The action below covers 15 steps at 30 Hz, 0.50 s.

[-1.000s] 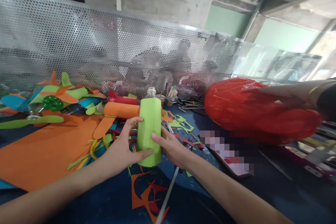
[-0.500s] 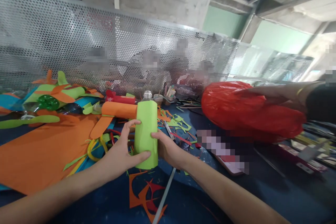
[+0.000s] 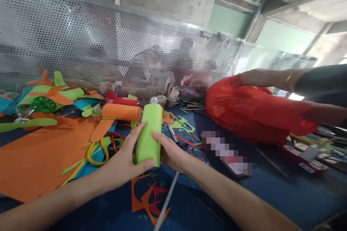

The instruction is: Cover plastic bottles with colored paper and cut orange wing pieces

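Between my two hands is a clear plastic bottle wrapped in lime-green paper (image 3: 149, 130), its bare neck (image 3: 154, 100) pointing away from me. My left hand (image 3: 135, 151) grips its left side, thumb across the lower front and fingers at the edge. From the right, my right hand (image 3: 169, 149) closes on it, fingertips on the paper and the other fingers partly hidden behind. Just beyond lies a bottle wrapped in orange paper (image 3: 121, 112). Scissors with yellow (image 3: 97, 153) and red handles lie left of my left hand.
Orange sheets (image 3: 48, 155) and paper-covered bottle models (image 3: 59, 95) fill the left. Paper scraps (image 3: 148, 200) and a pale strip (image 3: 168, 200) lie in front. On the right are a phone (image 3: 227, 155) and another person's hands (image 3: 268, 77) on a red plastic bag (image 3: 244, 112). A perforated metal screen (image 3: 67, 32) stands behind.
The green-wrapped bottle has tilted, its top leaning right and away, with both hands still on it. The other person's arm has risen over the red bag, and a second hand now shows.
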### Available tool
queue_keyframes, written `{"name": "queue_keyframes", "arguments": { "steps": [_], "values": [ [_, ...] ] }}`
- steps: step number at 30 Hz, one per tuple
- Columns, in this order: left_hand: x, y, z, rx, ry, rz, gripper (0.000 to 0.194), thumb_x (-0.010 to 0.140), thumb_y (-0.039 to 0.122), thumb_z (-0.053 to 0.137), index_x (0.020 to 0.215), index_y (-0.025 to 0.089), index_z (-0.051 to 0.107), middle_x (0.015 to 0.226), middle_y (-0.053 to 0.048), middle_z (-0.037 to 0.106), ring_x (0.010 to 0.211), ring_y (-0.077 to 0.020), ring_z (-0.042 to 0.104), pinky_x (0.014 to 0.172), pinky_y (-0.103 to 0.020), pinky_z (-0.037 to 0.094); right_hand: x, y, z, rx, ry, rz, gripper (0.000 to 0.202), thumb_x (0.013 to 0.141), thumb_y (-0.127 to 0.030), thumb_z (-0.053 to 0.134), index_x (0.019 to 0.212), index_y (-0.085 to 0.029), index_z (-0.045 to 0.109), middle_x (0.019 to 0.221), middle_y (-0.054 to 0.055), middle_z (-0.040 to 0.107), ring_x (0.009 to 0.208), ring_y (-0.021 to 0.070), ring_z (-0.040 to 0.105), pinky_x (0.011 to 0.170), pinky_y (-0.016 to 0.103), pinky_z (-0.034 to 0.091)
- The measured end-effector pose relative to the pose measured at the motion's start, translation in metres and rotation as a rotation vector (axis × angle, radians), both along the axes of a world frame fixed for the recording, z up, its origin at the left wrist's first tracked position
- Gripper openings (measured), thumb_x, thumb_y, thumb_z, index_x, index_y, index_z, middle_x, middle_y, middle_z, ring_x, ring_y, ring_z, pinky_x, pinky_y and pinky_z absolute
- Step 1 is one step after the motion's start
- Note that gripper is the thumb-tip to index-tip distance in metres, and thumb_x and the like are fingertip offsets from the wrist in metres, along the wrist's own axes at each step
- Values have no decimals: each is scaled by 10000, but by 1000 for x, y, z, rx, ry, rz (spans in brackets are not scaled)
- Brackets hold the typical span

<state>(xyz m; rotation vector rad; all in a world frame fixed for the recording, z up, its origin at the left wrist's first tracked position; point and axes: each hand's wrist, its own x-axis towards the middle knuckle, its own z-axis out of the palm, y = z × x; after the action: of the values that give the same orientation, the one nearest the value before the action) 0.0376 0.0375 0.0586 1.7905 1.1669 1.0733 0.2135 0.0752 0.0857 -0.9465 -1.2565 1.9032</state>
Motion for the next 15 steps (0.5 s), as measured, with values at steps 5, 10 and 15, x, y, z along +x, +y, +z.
{"name": "queue_keyframes", "arguments": {
  "steps": [5,10,15],
  "values": [
    [1,-1,3,-13,-11,18,1012,803,488,750,1607,385,143,1673,-104,197,1495,-385,292,1174,-618,306,4,2,-1,38,-29,44,588,881,-558,671,1364,-256,525,1236,96,722,1042,250,727,914,437,586],
    [2,-2,4,-35,37,28,1109,722,427,827,1599,427,150,1647,-92,238,1473,-389,329,1156,-607,338,5,3,-3,27,-39,23,551,834,-475,732,1311,-260,559,1217,84,732,1062,264,723,979,489,551],
    [3,-2,-3,8,18,38,1112,724,317,788,1611,389,121,1616,-116,292,1424,-389,399,1135,-597,375,5,4,-3,46,-36,84,639,820,-615,693,1318,-244,541,1302,108,695,1154,296,690,1011,509,530]
  ]
}}
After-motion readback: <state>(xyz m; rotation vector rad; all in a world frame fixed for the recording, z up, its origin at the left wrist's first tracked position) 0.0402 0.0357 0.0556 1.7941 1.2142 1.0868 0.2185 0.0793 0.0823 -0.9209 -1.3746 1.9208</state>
